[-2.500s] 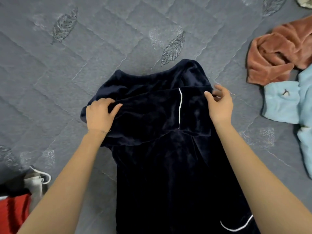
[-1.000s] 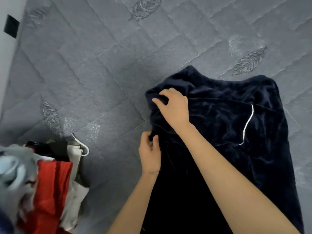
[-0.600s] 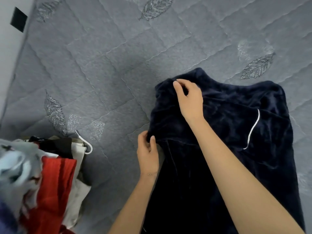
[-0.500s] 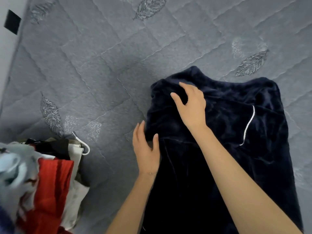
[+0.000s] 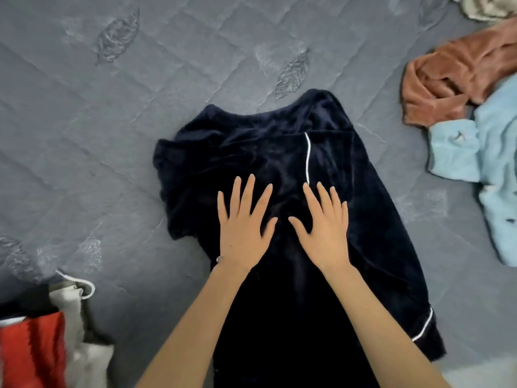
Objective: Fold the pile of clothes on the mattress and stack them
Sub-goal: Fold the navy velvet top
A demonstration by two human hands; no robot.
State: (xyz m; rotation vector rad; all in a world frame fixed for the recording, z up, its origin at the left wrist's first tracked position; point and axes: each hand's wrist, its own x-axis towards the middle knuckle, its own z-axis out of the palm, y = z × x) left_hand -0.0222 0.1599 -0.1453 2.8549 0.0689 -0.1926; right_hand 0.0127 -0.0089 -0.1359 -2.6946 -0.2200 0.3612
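A dark navy velvet garment (image 5: 251,152) with thin white piping lies spread lengthwise on the grey quilted mattress (image 5: 84,135), its top part folded over. My left hand (image 5: 242,225) and my right hand (image 5: 324,228) lie flat side by side on its middle, fingers straight and spread, palms down on the fabric. Neither hand grips anything.
A pile with red, white and black clothes (image 5: 42,340) sits at the lower left. At the right lie a rust-brown fleece piece (image 5: 453,82) and a light blue garment (image 5: 492,169). A beige item (image 5: 484,7) shows at the top right corner.
Both hands left the garment's left edge and now lie flat on its middle. The view has swung right, bringing the brown and blue clothes back in.
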